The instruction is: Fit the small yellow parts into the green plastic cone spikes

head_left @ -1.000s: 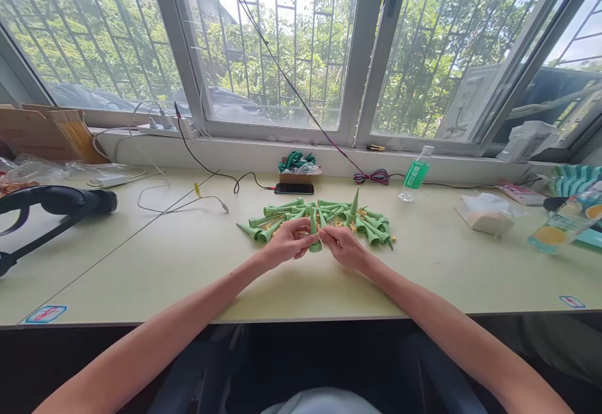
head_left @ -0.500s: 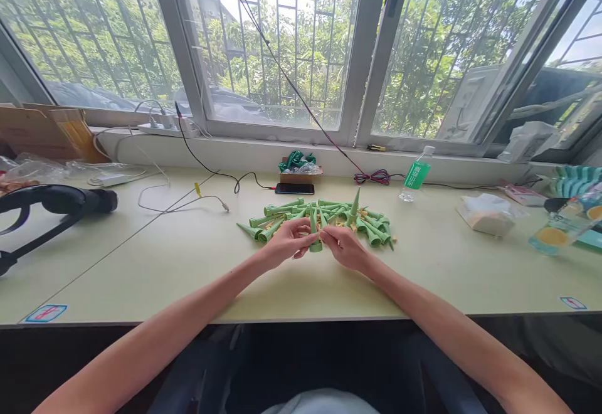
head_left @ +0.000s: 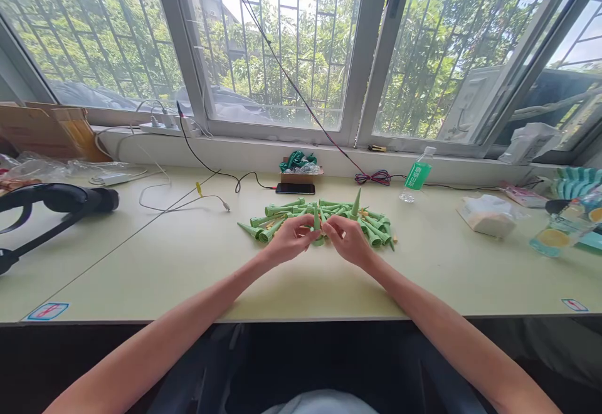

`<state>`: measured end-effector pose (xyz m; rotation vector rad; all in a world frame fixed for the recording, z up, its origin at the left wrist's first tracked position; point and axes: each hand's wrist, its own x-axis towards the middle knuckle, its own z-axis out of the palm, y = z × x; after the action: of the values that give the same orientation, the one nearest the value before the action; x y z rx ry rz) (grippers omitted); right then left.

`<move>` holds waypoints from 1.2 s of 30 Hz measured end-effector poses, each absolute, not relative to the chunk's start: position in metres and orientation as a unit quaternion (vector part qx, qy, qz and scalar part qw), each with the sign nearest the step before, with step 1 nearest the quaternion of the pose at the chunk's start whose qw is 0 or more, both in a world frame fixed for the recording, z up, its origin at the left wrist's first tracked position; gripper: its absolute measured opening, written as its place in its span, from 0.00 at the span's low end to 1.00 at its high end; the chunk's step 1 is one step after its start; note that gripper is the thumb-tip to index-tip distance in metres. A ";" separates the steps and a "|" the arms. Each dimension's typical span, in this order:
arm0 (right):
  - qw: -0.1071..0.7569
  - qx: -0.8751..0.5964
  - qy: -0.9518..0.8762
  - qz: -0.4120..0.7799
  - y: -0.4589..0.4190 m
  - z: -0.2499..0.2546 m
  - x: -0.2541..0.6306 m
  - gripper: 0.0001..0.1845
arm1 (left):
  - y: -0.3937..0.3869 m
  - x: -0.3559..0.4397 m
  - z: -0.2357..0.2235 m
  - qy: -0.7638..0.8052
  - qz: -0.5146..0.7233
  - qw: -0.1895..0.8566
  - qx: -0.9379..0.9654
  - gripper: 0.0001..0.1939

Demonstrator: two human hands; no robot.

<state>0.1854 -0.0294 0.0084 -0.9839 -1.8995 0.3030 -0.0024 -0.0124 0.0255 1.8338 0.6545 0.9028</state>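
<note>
One green cone (head_left: 316, 218) stands gripped in the left hand (head_left: 290, 239) — right hand (head_left: 348, 239) (grip unclear) curled beside.

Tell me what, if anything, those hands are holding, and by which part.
The left hand holds a green cone low down, near its wide end, tip up. Whether the right hand grips anything is too small to tell.

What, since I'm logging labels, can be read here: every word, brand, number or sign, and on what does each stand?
Nothing reads surely.
Green label on the bottle: white characters, too blurred to quote.
Left sticker and right sticker on the table: red marks in blue borders, too unclear to quote.
Pink packet: any print too small.
</note>
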 end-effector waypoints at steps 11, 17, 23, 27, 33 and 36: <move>0.467 -0.393 -0.783 0.120 -0.028 0.007 0.184 0.13 | -0.011 0.002 0.013 0.275 0.320 0.408 0.809 0.11; 0.494 -0.434 -0.747 0.102 -0.027 0.007 0.185 0.12 | -0.010 -0.002 0.017 0.330 0.326 0.370 0.805 0.13; 0.479 -0.466 -0.740 0.078 -0.022 0.005 0.190 0.15 | -0.005 -0.003 0.012 0.362 0.350 0.251 0.827 0.08; 0.454 -0.475 -0.750 0.078 -0.021 0.004 0.190 0.16 | -0.003 -0.002 0.009 0.363 0.336 0.192 0.848 0.07; 0.444 -0.474 -0.757 0.075 -0.022 0.004 0.189 0.17 | -0.003 -0.009 0.008 0.439 0.255 0.071 0.859 0.10; 0.441 -0.477 -0.757 0.075 -0.022 0.005 0.188 0.17 | -0.003 -0.010 0.007 0.454 0.202 0.052 0.866 0.10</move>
<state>0.1884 -0.0220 0.0053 -1.1830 -1.8789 0.1850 -0.0102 -0.0034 0.0072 2.6346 1.3795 0.6137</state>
